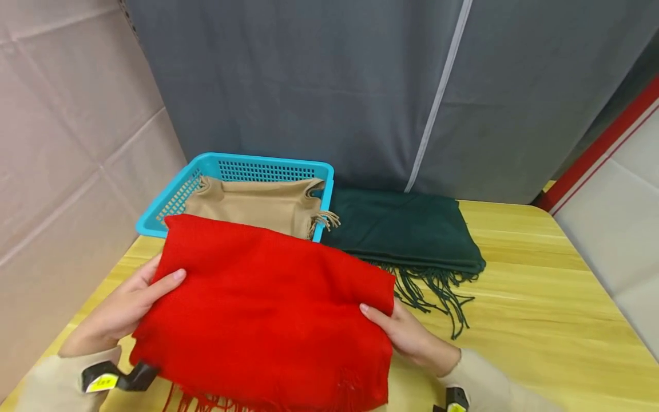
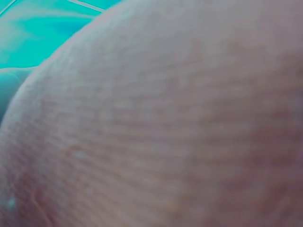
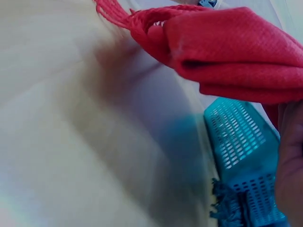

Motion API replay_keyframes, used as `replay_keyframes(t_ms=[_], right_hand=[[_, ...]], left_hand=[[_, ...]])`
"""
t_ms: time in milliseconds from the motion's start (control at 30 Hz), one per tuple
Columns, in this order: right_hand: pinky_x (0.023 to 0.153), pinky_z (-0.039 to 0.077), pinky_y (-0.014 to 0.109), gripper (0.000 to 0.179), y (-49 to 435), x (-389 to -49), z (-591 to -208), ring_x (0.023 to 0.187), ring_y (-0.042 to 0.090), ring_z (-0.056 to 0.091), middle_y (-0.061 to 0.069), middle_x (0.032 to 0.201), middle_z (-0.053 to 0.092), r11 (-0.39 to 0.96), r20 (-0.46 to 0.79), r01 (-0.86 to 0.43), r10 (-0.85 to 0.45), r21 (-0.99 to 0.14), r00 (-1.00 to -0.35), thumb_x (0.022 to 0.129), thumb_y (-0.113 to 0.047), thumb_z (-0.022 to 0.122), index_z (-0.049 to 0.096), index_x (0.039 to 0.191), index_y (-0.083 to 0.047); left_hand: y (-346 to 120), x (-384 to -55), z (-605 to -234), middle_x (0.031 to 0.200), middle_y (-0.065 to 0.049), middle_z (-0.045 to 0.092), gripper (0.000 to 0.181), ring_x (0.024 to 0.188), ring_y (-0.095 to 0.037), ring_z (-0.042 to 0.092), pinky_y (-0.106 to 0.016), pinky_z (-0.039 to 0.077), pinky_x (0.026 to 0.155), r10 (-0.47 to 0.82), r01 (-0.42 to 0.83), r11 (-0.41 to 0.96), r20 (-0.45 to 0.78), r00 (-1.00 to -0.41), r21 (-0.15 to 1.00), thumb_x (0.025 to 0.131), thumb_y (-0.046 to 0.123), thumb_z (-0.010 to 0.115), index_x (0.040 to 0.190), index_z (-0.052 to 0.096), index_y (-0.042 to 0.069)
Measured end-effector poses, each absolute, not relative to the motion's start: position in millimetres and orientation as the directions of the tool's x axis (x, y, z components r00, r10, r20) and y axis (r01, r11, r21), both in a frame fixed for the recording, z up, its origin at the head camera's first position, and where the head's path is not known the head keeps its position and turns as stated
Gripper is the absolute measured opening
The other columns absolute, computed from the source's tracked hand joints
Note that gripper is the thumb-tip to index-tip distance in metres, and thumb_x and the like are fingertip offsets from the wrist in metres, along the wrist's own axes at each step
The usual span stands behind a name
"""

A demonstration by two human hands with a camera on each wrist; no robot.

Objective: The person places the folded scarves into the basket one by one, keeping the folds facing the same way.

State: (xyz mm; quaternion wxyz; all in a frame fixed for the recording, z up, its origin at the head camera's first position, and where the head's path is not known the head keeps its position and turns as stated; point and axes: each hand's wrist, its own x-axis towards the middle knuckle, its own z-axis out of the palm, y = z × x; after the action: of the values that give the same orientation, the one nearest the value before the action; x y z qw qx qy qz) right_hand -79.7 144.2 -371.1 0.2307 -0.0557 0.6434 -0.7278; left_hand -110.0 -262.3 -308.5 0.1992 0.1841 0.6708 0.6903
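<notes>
My left hand (image 1: 128,303) and right hand (image 1: 412,332) grip the folded red cloth (image 1: 273,309) by its two sides, thumbs on top — I hold it above the table (image 1: 535,286), near the blue basket (image 1: 268,161) containing beige cloth (image 1: 257,200). Dark green cloth (image 1: 401,226) lies beside that basket.

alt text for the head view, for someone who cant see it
A folded red cloth is held between a person's left grip and right grip above a wood-grain table. Behind it, a blue basket holds a folded beige cloth, and a dark green cloth lies folded to its right.
</notes>
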Motion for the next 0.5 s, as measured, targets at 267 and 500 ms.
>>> replay_keyframes(t_ms=[267,500], right_hand=[[0.083,0.045,0.033,0.049,131,-93,-357,0.1,0.02,0.053,0.009,0.12,0.046,-0.144,-0.119,0.194,-0.416,-0.97,-0.902,0.09,-0.019,0.052,0.031,0.131,-0.004],[0.083,0.045,0.034,0.049,121,-104,-348,0.101,0.023,0.052,0.012,0.121,0.043,-0.155,-0.086,0.167,-0.427,-0.974,-0.9,0.09,-0.018,0.052,0.028,0.131,-0.004]], left_hand=[[-269,-119,-298,0.103,0.003,0.059,0.036,0.081,-0.015,0.062,-0.03,0.051,0.062,0.409,0.083,-0.109,0.121,-0.905,0.991,0.096,0.004,0.03,0.126,0.041,0.02],[-271,-127,-288,0.1,0.0,0.06,0.035,0.079,-0.015,0.062,-0.029,0.051,0.06,0.386,0.091,-0.195,0.162,-0.908,0.977,0.095,0.002,0.03,0.125,0.042,0.016]])
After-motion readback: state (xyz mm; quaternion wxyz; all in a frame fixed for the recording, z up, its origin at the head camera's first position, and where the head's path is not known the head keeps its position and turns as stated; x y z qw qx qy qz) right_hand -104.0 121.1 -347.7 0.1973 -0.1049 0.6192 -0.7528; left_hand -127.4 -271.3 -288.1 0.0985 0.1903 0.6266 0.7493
